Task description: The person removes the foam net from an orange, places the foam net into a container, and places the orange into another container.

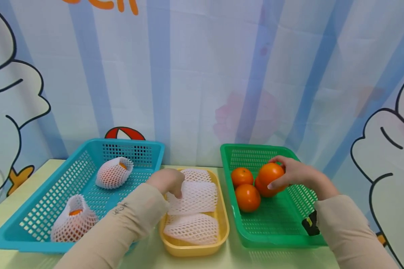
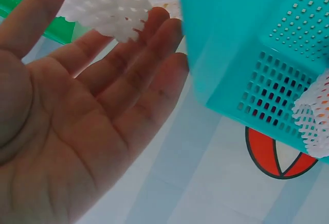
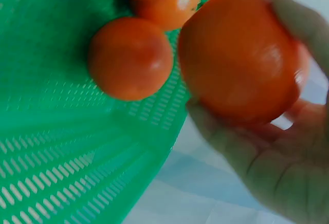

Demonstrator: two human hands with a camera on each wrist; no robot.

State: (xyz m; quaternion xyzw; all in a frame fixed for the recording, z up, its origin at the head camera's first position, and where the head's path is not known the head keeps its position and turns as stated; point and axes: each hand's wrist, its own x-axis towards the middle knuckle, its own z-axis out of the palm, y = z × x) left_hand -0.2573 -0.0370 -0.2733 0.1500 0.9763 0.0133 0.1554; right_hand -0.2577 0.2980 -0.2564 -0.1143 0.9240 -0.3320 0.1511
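My right hand [image 1: 294,172] grips an orange [image 1: 270,175] over the green basket [image 1: 272,241], thumb and fingers spread around the fruit. In the right wrist view, the held orange [image 3: 236,59] is beside the basket's other oranges [image 3: 131,58]. My left hand [image 1: 167,181] reaches over the left rim of the yellow basket [image 1: 192,251], at a white foam net sleeve [image 1: 200,196]. In the left wrist view, its fingers are extended and the thumb stands apart, with fingertips right at the sleeve's edge [image 2: 110,13].
On the left stands a blue basket [image 1: 30,244] holding two sleeved oranges, one at the back [image 1: 112,173] and one in front [image 1: 75,220]. More foam sleeves [image 1: 193,228] lie in the yellow basket. Behind the table hangs a striped curtain [image 1: 195,82].
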